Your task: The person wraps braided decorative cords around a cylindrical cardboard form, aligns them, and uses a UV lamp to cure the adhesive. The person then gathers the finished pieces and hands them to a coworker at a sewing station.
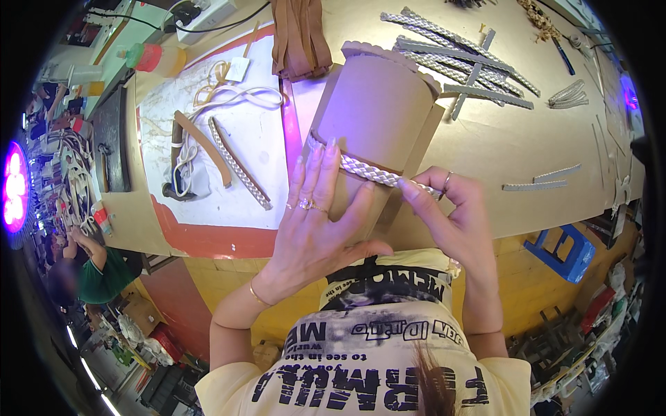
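Note:
A large curved brown form (378, 97) with a scalloped far edge lies on the table before me. Across its near part runs a pale braided strap (369, 170), with a thin brown strip along its far side. My left hand (312, 211) lies on the form with fingers spread, its fingertips pressing the strap's left part. At the strap's right end, my right hand (454, 208) pinches it between thumb and forefinger. The tip beyond that pinch is mostly hidden by my fingers.
Several braided strips (472, 62) are heaped at the far right. Brown strips (300, 38) lie beyond the form. On a white sheet (243, 173) at left rest a hammer (175, 156), a cord and another braided strip (239, 163). A blue stool (565, 253) stands below right.

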Tool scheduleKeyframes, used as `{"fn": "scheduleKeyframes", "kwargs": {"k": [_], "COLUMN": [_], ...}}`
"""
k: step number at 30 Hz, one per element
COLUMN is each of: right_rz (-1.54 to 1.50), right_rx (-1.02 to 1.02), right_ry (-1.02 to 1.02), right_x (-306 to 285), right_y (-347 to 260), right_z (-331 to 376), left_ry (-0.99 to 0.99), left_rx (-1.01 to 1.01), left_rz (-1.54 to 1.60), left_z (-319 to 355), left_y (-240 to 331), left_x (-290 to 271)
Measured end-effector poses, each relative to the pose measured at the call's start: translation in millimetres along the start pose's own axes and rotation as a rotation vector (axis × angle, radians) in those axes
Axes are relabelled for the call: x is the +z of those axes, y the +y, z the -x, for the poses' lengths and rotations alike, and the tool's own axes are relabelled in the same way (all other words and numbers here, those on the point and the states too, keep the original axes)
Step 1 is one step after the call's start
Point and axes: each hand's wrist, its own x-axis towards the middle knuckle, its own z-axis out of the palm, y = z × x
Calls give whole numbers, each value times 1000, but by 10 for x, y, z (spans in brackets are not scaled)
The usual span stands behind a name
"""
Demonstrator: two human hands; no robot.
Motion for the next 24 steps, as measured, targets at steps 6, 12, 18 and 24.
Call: {"fn": "scheduleKeyframes", "kwargs": {"k": [6, 12, 18, 24], "right_rz": [-79, -184, -271, -352], "right_rx": [29, 117, 145, 223], "right_ry": [3, -54, -69, -49], "right_x": [42, 47, 63, 65], "right_y": [143, 171, 267, 427], "right_z": [-5, -29, -49, -1], "left_ry": [-3, 6, -21, -39], "left_rx": [-4, -3, -3, -18], "left_rz": [3, 27, 23, 31], "left_z": [7, 5, 5, 13], "left_y": [-1, -6, -4, 8], "left_x": [9, 8, 1, -19]}}
